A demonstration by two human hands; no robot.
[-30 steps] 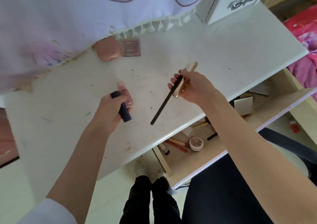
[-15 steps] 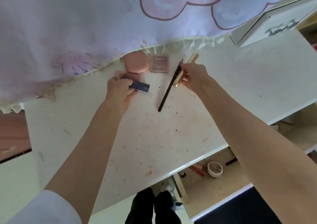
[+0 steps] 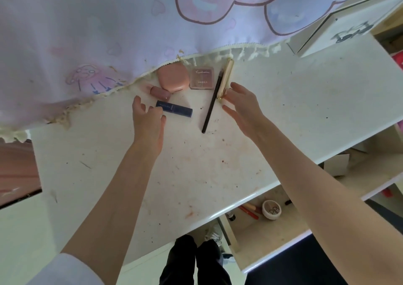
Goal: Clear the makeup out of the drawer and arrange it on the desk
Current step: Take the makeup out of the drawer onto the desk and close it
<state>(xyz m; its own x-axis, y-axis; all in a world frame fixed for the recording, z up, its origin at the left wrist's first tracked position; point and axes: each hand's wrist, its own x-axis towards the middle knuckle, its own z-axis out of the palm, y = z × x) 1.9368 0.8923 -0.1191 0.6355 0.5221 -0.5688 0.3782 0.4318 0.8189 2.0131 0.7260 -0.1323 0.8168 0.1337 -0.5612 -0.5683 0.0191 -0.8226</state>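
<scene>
- The left hand (image 3: 148, 121) reaches forward over the desk (image 3: 218, 164), forearm bare, fingers loosely spread and holding nothing; its fingertips lie at the near end of the navy tube (image 3: 174, 109), touching or just short of it, I cannot tell which.
- Just beyond that hand lie a dusty-pink tube (image 3: 161, 92) and a peach compact (image 3: 173, 78).
- The right hand (image 3: 242, 108) is stretched flat and wide, fingers straight, gripping nothing; its fingertips sit beside the near end of the gold tube (image 3: 226, 77).
- A black pencil (image 3: 212, 103) lies just left of that hand, against the gold tube.
- An eyeshadow palette (image 3: 201, 77) rests between the compact and the pencil.
- Below the right forearm, the open drawer (image 3: 272, 241) holds a small round jar (image 3: 271, 209) and red pencils (image 3: 249, 210).
</scene>
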